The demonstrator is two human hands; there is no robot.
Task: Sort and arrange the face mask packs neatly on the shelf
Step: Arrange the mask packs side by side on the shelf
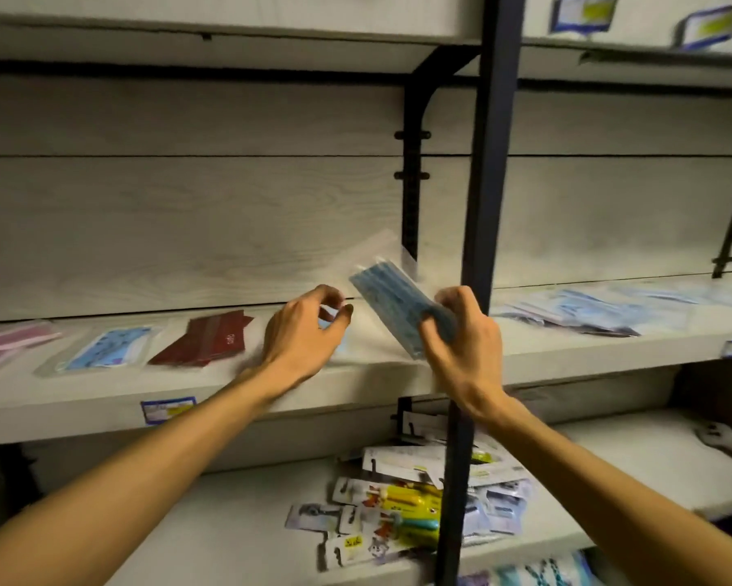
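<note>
My right hand (pixel 461 332) grips a clear pack of blue face masks (pixel 391 300), tilted and raised above the middle shelf (pixel 355 387). My left hand (pixel 305 332) hovers beside it over the shelf with fingers curled and holds nothing that I can see; a bit of light blue shows under its fingers. Along the shelf to the left lie a dark red mask pack (pixel 207 338), a blue patterned pack (pixel 106 346) and a pink pack (pixel 4 342). A loose pile of blue mask packs (pixel 601 308) lies on the shelf section to the right.
A dark metal upright post (pixel 480 247) stands just right of my right hand and splits the shelving. The lower shelf holds a heap of carded small goods (pixel 398 509). Price labels (pixel 167 410) are stuck on the shelf edges. Another shelf sits above.
</note>
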